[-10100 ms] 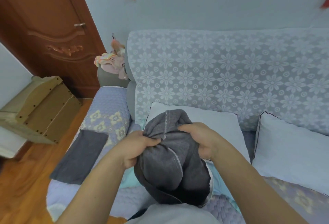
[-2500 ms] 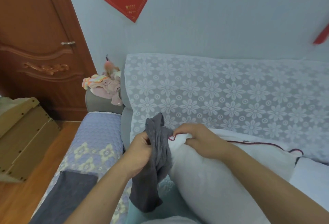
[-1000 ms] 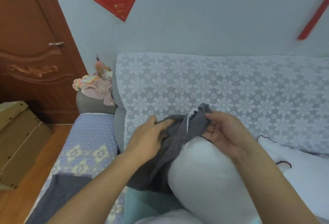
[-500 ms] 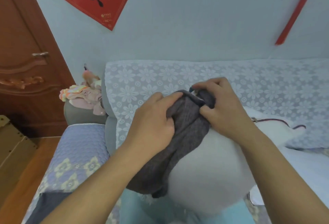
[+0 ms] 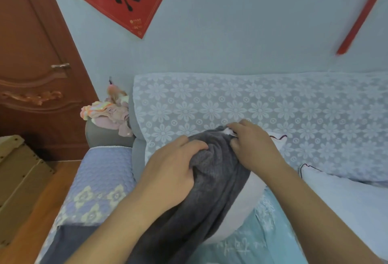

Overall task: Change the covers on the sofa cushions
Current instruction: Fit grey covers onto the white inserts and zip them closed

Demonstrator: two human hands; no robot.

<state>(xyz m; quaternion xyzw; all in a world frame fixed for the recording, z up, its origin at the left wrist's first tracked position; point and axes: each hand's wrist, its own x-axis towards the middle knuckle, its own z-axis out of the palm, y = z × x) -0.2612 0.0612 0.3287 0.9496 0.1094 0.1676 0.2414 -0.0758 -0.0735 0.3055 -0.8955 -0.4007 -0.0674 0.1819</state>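
Observation:
A dark grey cushion cover (image 5: pixel 212 182) is drawn over the top of a white cushion (image 5: pixel 241 207) that stands in front of me on the sofa. My left hand (image 5: pixel 170 173) grips a bunched fold of the cover on its left side. At the cover's upper edge my right hand (image 5: pixel 254 146) pinches the fabric, with a corner of the white cushion (image 5: pixel 279 137) poking out beyond it. The lower part of the cushion is hidden behind the cover and my arms.
A second white cushion (image 5: pixel 346 196) lies at the right against the lace-covered sofa back (image 5: pixel 273 104). Another dark grey cover (image 5: pixel 69 242) lies on the quilted sofa arm (image 5: pixel 98 182). Clothes (image 5: pixel 109 112) sit on the armrest. A wooden box (image 5: pixel 19 179) and door (image 5: pixel 31 64) stand left.
Both hands have pulled the grey cover further down over the white cushion, which now sits lower. My left hand has bunched more fabric, and the view has tilted slightly.

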